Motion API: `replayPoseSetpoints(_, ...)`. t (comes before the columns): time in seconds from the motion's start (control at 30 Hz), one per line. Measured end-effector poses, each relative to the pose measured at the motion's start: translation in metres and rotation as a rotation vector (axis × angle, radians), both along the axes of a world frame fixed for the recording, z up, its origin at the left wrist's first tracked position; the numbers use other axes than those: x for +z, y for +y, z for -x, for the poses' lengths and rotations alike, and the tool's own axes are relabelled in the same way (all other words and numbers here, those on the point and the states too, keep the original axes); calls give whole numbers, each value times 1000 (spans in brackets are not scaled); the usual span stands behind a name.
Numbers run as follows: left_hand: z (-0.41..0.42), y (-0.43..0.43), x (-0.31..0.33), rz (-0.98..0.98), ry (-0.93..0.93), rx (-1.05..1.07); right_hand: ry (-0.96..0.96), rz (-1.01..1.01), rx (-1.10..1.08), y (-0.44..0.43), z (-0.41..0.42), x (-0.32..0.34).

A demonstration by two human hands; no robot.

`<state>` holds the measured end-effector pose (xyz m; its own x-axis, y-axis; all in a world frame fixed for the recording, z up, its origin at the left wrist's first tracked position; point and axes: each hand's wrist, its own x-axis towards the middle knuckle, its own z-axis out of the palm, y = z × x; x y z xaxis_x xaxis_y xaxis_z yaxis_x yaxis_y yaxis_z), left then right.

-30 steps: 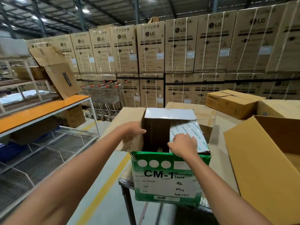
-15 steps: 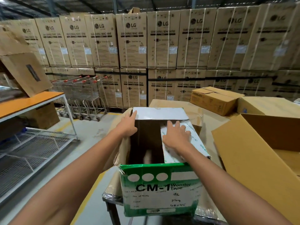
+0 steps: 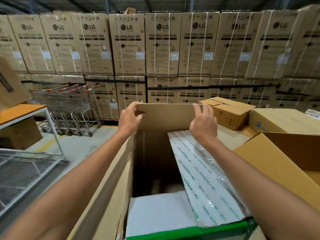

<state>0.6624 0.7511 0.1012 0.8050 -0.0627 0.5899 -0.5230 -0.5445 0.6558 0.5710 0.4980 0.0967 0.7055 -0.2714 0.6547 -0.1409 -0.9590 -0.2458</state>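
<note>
Two hands: both reach toward 12 o'clock and hold the far flap of the open box, one at each end.
Left hand (image 3: 129, 118): at the flap's left corner, fingers curled over the top edge and thumb on the near face, grasping it.
Right hand (image 3: 203, 124): at the flap's right corner, thumb on the near face and fingers rising along the side edge. It seems to pinch the corner, though blur softens the fingertips.
Far flap (image 3: 166, 116): plain brown cardboard, standing nearly upright on the box's far rim at 12 o'clock.
Box (image 3: 107, 196): a tall open carton directly below the camera. Its brown left wall runs from 7 to 11 o'clock, and its near rim is edged in green at 6 o'clock.
Right flap (image 3: 204, 179): white with green lettering under clear tape, sloping into the opening on the 3 o'clock side.
Near flap (image 3: 159, 212): white, folded inward at 6 o'clock.
Inside: dark; something pale lies at the bottom, too dim to name.
Open brown carton (image 3: 285, 153): at 3 o'clock, just beside the box.
Small closed carton (image 3: 228, 111): at 1 o'clock, near the right hand but apart from it.
Washing-machine cartons (image 3: 128, 44): stacked two high, from 10 to 2 o'clock.
Shopping trolleys (image 3: 69, 104): nested at 10 o'clock, in front of that stack.
Orange-topped table (image 3: 19, 111): at 9 o'clock, with a wire shelf (image 3: 22, 170) below it.
</note>
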Motion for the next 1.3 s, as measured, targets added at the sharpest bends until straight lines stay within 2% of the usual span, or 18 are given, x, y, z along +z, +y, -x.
replayPoseSetpoints(0.07,-21,-4,-4,61,8,57,48,-31,7,-5,-20,-4)
replayPoseSetpoints(0.17,-46,-17,-15,-14,37,139,227,-57,57,-14,-50,-20)
replayPoseSetpoints(0.27,-69,-26,-34,-273,198,168,399,-109,167,-23,-70,-36)
replayPoseSetpoints(0.37,-76,-30,-47,-526,414,132,481,-95,219,-29,-79,-51)
replayPoseSetpoints(0.5,-72,-43,-47,-721,408,128,482,-85,223,-35,-84,-58)
replayPoseSetpoints(0.73,-56,-41,-44,-724,284,179,468,-68,213,-26,-68,-52)
replayPoseSetpoints(0.83,-41,-36,-42,-703,288,168,610,19,160,-10,-48,-44)
replayPoseSetpoints(0.97,-13,-35,-44,-788,297,146,818,32,190,19,-13,-39)
replayPoseSetpoints(1.13,16,-37,-44,-821,361,137,993,199,122,45,30,-40)
replayPoseSetpoints(1.2,25,-33,-44,-825,426,143,924,174,93,51,44,-30)
replayPoseSetpoints(1.3,38,-27,-45,-801,507,157,696,158,118,57,59,-1)
